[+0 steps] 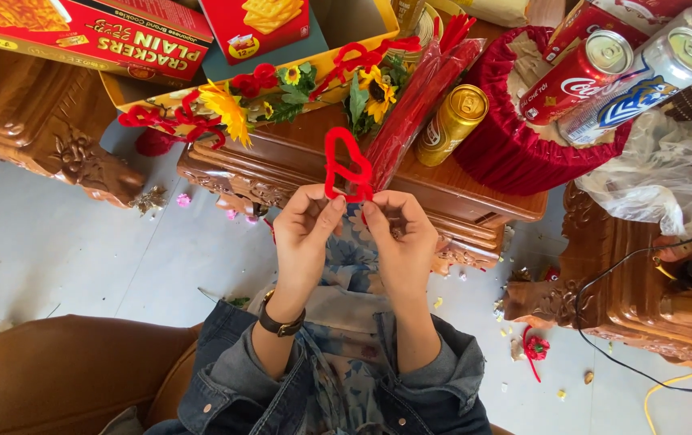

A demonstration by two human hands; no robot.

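Both hands, left hand [304,229] and right hand [398,234], pinch the base of a red pipe cleaner [344,167] looped above the wooden surface's [459,193] front edge — looks light, bendy, fuzzy, best gripped at the twist.

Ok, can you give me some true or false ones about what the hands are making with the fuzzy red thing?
1. Both hands pinch a red fuzzy wire loop. True.
2. The left hand wears a dark wristwatch. True.
3. The gold can stands upright. False: it lies on its side on the wooden table.
4. The right hand holds scissors. False: it holds only the loop.
5. Yellow flowers decorate a tray's edge. True.
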